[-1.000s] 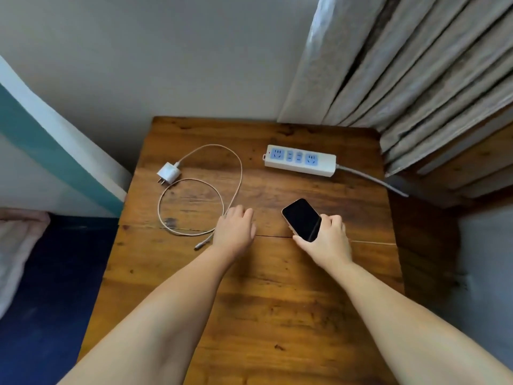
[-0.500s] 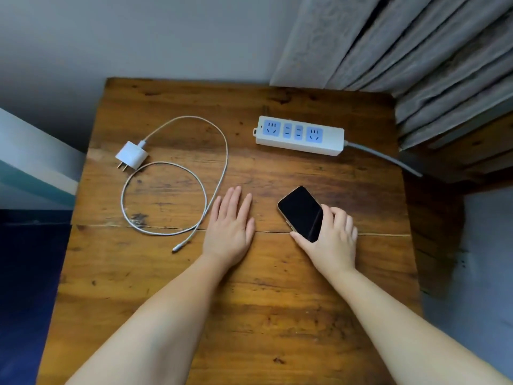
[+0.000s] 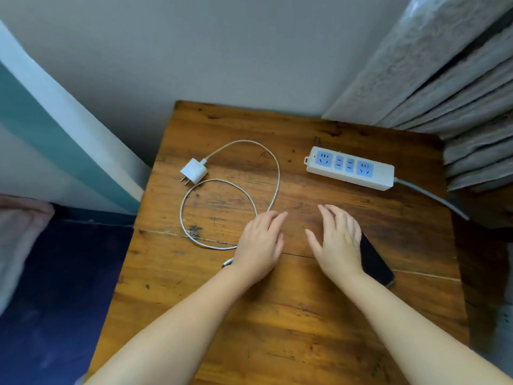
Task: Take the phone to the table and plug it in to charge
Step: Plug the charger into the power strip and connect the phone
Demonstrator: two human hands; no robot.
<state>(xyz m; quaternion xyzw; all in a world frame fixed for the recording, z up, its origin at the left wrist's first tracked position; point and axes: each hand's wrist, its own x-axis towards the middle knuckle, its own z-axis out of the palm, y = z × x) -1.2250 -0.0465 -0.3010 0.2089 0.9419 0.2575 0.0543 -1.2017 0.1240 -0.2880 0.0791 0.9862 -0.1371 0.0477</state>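
Observation:
The black phone (image 3: 375, 261) lies face up on the wooden table (image 3: 277, 329), partly hidden under my right hand (image 3: 337, 243). That hand hovers open just left of the phone, fingers spread, holding nothing. My left hand (image 3: 261, 243) rests flat and open on the table, covering part of the white cable (image 3: 273, 190). The cable's free plug end (image 3: 227, 263) pokes out by my left wrist. The white charger block (image 3: 193, 171) lies at the table's back left. A white power strip (image 3: 350, 168) with blue sockets lies at the back right.
A grey curtain (image 3: 444, 79) hangs over the table's back right corner. The strip's grey cord (image 3: 433, 197) runs off the right edge. A grey wall stands behind; a white and teal panel (image 3: 55, 134) leans at the left. Dark blue floor lies below left.
My right hand has let go of the phone and moved left off it. The phone now lies flat on the table. My left hand stays by the cable.

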